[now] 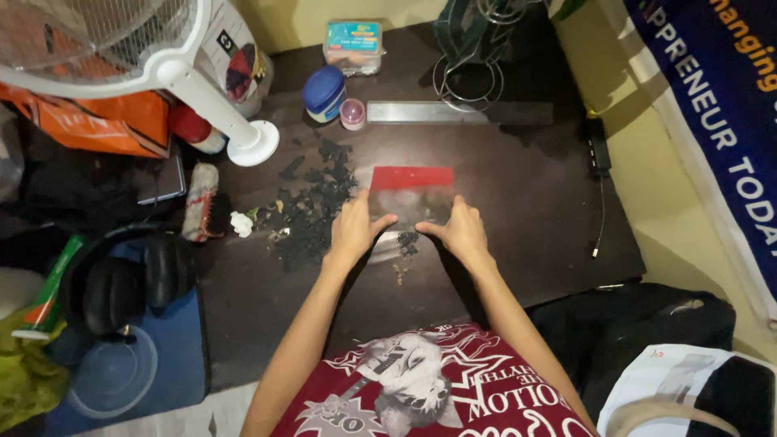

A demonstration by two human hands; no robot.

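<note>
Both hands rest on a dark tabletop (518,210), holding a clear bag (409,202) with a red top strip between them. The left hand (354,229) closes its grip on the bag's left edge, thumb pointing right over the plastic. The right hand (461,229) closes its grip on the bag's right edge, thumb pointing left. The bag lies flat near the middle of the tabletop, red strip on the far side from the person. A few dark bits (407,240) lie at the bag's near edge, between the 2 thumbs; whether they are inside the bag or under it I cannot tell.

Just left of the left hand spreads a pile of dark scraps (312,210), touching or nearly touching the bag's left side. A small white lump (241,223) sits at the pile's left edge. Beyond the bag lies a metal ruler (429,112), with a small pink cap (352,114) and a blue-lidded jar (324,92) at its left end. A box with a teal label (354,44) stands behind those. A white fan (162,73) has its round foot on the tabletop's far left corner. A black cable (600,202) runs along the right edge. Left of the tabletop, lower down, lie black headphones (129,283) and a clear round lid (113,376).
</note>
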